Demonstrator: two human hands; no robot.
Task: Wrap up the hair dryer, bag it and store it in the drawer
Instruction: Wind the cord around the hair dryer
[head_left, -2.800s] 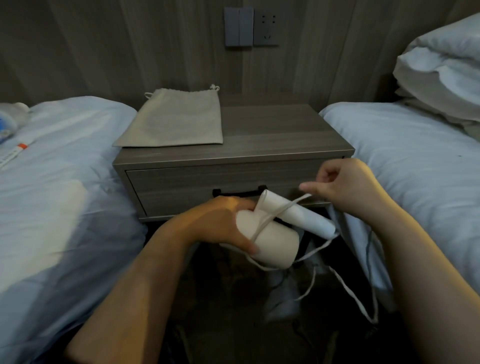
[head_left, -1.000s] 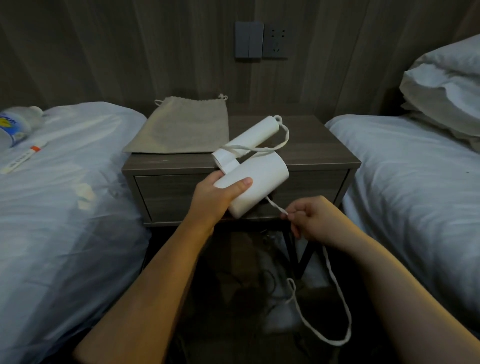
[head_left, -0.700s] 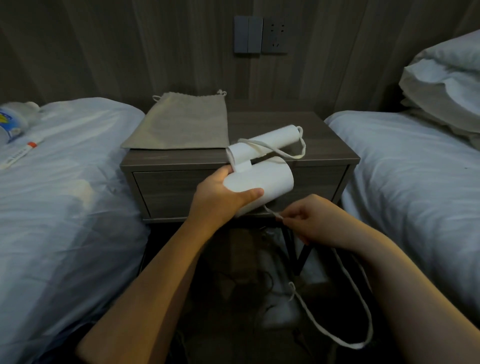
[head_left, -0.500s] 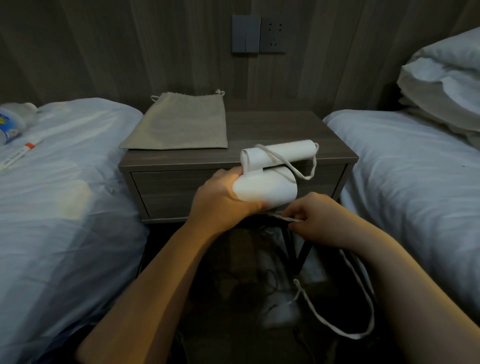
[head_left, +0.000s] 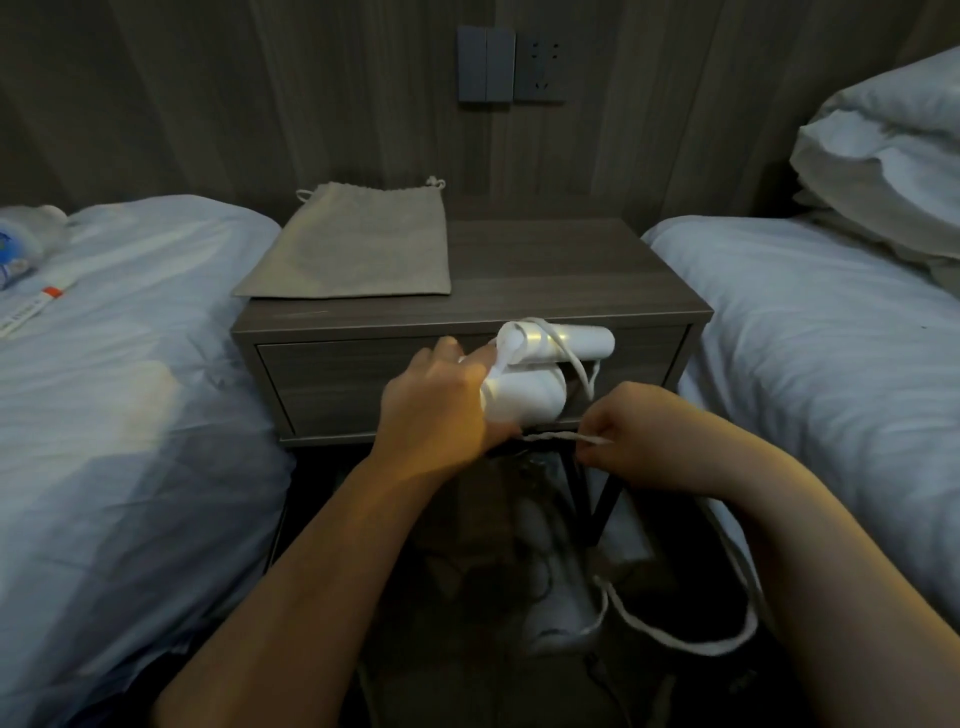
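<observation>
The flat beige drawstring cloth bag (head_left: 358, 249) lies on the left of the grey wood-grain bedside counter (head_left: 571, 270), probably set within reach for the bagging step. The left grip (head_left: 441, 410) curls around the rear of the white folded plastic hair dryer (head_left: 527, 397). It holds the dryer in the air just in front of the counter's closed drawer (head_left: 337, 384), apparently to steady it for winding. The dryer's handle is folded alongside its barrel, and the flat white cord (head_left: 563, 437) loops loosely over both. The right grip (head_left: 639, 441) pinches the cord just below the dryer, where a short stretch runs taut. The slack hangs towards the floor.
</observation>
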